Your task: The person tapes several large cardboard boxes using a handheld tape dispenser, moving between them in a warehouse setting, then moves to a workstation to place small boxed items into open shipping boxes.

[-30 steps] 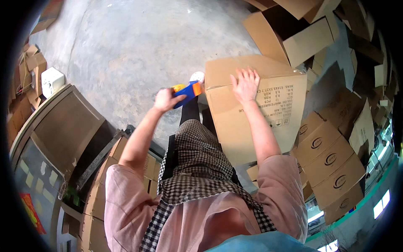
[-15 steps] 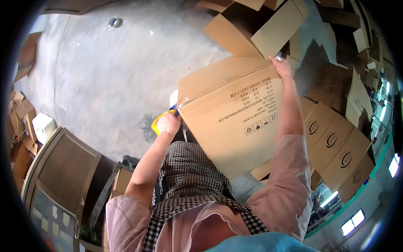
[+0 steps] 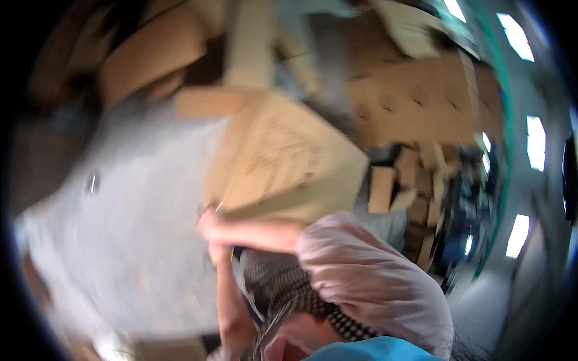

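Note:
A large brown cardboard box (image 3: 295, 162) with printing on its side stands tilted in front of me. My right forearm reaches across its near side to the left. At the box's near left corner is my right hand (image 3: 211, 224), its fingers smeared by motion. Just below it my left hand (image 3: 220, 250) is closed round a yellow-and-blue tool (image 3: 232, 255), of which only a sliver of yellow shows. Motion blur hides the tool's shape and whether the right hand grips anything.
Open cardboard boxes (image 3: 153, 57) crowd the far left. Stacked printed cartons (image 3: 415, 102) stand at the far right, with smaller boxes (image 3: 382, 189) nearer. A small roll (image 3: 92, 184) lies on the grey floor (image 3: 138, 253) at left.
My right hand has left the box's far right corner and come across to the near left one, beside my left hand. The view has swung round to the right and blurred.

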`<state>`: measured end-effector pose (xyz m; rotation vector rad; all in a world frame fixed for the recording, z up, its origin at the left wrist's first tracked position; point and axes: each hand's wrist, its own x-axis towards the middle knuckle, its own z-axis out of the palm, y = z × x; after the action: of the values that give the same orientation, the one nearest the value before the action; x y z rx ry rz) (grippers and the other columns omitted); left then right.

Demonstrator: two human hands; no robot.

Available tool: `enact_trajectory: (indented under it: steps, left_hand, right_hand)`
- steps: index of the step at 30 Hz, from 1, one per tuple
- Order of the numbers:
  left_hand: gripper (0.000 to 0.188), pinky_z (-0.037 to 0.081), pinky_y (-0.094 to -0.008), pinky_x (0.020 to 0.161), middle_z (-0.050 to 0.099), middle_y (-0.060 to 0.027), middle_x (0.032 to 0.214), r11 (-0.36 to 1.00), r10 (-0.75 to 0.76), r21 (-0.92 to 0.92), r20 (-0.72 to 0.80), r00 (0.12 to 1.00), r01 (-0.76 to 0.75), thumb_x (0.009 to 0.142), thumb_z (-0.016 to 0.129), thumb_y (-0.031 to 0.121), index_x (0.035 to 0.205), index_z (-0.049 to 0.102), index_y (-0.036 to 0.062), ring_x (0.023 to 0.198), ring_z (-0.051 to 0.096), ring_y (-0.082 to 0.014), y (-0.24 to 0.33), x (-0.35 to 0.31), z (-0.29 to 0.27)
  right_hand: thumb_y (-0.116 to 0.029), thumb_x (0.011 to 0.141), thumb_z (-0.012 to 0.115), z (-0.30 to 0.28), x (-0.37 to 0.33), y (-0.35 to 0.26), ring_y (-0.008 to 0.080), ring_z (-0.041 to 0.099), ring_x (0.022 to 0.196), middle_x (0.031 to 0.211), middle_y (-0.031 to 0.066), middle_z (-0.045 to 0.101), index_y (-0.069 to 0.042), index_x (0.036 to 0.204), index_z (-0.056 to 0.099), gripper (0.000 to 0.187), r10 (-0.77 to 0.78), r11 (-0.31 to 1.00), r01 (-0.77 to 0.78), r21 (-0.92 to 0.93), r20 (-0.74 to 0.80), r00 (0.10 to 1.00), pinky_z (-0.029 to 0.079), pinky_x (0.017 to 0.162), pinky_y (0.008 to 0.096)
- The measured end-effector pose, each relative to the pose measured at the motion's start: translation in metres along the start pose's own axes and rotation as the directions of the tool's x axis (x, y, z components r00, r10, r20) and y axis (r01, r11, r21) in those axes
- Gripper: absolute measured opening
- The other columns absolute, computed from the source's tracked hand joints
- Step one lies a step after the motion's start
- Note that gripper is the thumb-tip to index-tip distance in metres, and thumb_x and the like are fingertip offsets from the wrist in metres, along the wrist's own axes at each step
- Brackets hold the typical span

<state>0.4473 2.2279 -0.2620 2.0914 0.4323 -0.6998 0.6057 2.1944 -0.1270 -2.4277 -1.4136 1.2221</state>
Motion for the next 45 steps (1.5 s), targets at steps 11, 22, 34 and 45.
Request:
enact_trajectory:
  steps: [11, 22, 34, 45]
  left_hand:
    - [0.075, 0.054, -0.0467, 0.083, 0.068, -0.0250, 0.103, 0.815, -0.402, 0.382, -0.171, 0.900, 0.436, 0.083, 0.056, 0.067, 0.096, 0.067, -0.0061, 0.098, 0.066, -0.0377, -0.022, -0.006, -0.049]
    - [0.069, 0.054, -0.0425, 0.076, 0.069, -0.0204, 0.101, 0.883, -0.469, -0.025, -0.044, 0.882, 0.468, 0.083, 0.061, 0.059, 0.104, 0.067, -0.0072, 0.089, 0.068, -0.0290, 0.009, 0.051, 0.022]
    - [0.048, 0.054, -0.0375, 0.069, 0.069, -0.0161, 0.096, 0.916, -0.230, -0.347, -0.036, 0.973, 0.204, 0.095, 0.058, 0.040, 0.102, 0.065, -0.0068, 0.084, 0.066, -0.0244, 0.211, -0.232, 0.187]
    - [0.046, 0.052, -0.0475, 0.076, 0.068, -0.0231, 0.089, 0.739, 0.425, 0.508, 0.159, 0.891, -0.443, 0.086, 0.061, 0.046, 0.106, 0.064, 0.0043, 0.086, 0.066, -0.0405, 0.240, -0.251, 0.213]
  right_hand:
    - [-0.013, 0.084, 0.058, 0.087, 0.016, 0.079, 0.0283, 0.054, 0.119, 0.134, 0.0124, 0.055, -0.009, 0.121, 0.061, 0.037, 0.327, 0.864, -0.487, -0.131, -0.589, 0.739, 0.045, 0.093, 0.0508]
    - [-0.049, 0.062, 0.076, -0.111, -0.208, 0.274, 0.0414, 0.026, 0.137, 0.146, 0.0223, 0.031, -0.001, 0.142, 0.035, 0.102, 0.893, 0.376, -0.679, 0.630, -0.442, 0.085, 0.017, 0.111, 0.0616]
    - [-0.021, 0.060, 0.081, 0.058, -0.657, 0.166, 0.0319, 0.055, 0.094, 0.096, 0.0163, 0.053, -0.003, 0.093, 0.050, 0.049, 0.589, 0.644, -0.155, 0.749, -0.615, -0.524, 0.044, 0.083, 0.0422]
    - [-0.016, 0.078, 0.070, 0.395, -0.822, -0.001, 0.0265, 0.044, 0.126, 0.141, 0.0150, 0.041, -0.006, 0.119, 0.049, 0.047, 0.734, 0.465, 0.491, 0.737, -0.011, -0.679, 0.036, 0.104, 0.0411]
